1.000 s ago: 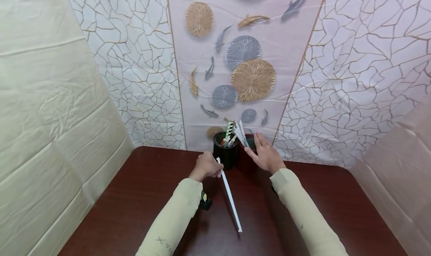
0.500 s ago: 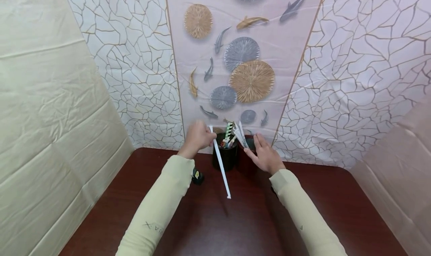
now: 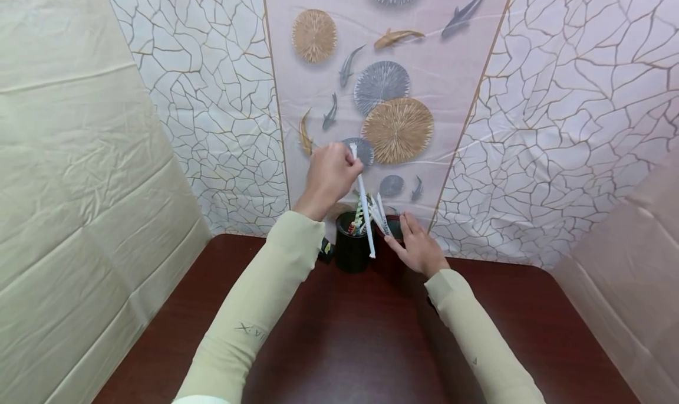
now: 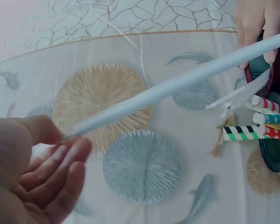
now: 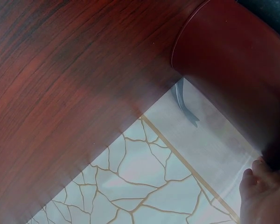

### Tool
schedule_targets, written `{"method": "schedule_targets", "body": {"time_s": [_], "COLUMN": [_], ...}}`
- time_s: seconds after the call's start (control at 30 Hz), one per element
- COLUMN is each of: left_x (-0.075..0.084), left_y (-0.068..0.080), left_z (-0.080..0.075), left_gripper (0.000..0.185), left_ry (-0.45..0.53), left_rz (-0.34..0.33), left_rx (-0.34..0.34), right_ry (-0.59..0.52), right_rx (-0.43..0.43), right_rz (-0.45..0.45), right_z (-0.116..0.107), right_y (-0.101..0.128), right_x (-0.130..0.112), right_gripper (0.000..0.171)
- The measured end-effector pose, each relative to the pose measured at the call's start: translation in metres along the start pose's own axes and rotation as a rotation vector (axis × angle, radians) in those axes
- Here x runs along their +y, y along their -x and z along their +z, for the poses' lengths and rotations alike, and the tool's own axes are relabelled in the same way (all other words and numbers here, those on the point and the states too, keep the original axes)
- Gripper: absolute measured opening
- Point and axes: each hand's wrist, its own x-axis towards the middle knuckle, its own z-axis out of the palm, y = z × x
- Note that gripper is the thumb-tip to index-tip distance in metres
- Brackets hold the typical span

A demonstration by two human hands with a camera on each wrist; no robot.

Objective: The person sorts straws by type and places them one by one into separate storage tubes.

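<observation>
The left hand (image 3: 330, 173) is raised in front of the wall covering (image 3: 557, 97), pinching the top end of a long white straw (image 3: 363, 209) between thumb and curled fingers. From that grip the straw hangs toward 5 o'clock, its lower tip in front of the rim of the black cup (image 3: 352, 252), which stands on the dark red table (image 3: 371, 345) against the wall. The right hand (image 3: 419, 248) rests at 3 o'clock of the black cup, fingers curved round the dark red cup (image 3: 391, 227) just beside it; wrapped white straws (image 3: 379, 210) lean out between the two cups.

The left wrist view shows what the head view blurs: the straw (image 4: 177, 84) leaves the fingertips (image 4: 72, 149) and runs toward 2 o'clock, ending near the right hand (image 4: 256, 23), and striped straws (image 4: 261, 126) in green, black, red and teal poke from the black cup (image 4: 275, 158). The right wrist view shows only the dark red cup's wall (image 5: 233, 70) on the table (image 5: 60, 93), with a fingertip (image 5: 261, 191) touching its lower edge at 5 o'clock; the straw is out of sight there.
</observation>
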Motion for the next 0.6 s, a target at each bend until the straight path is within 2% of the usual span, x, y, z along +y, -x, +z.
{"method": "schedule_targets", "body": {"time_s": [0.2, 0.4, 0.6], "left_x": [0.012, 0.011, 0.004], "left_y": [-0.006, -0.007, -0.001], "left_z": [0.011, 0.031, 0.057], "left_gripper": [0.018, 0.016, 0.017], "left_ry": [0.065, 0.068, 0.046], "left_rz": [0.081, 0.145, 0.178], "left_rx": [0.129, 0.215, 0.257], "right_ry": [0.005, 0.011, 0.004], "right_rx": [0.011, 0.011, 0.012], "right_rz": [-0.001, 0.004, 0.01], "right_z": [0.001, 0.0, 0.0], "right_y": [-0.001, 0.0, 0.0], "right_x": [0.001, 0.0, -0.001], "right_gripper": [0.095, 0.094, 0.093]}}
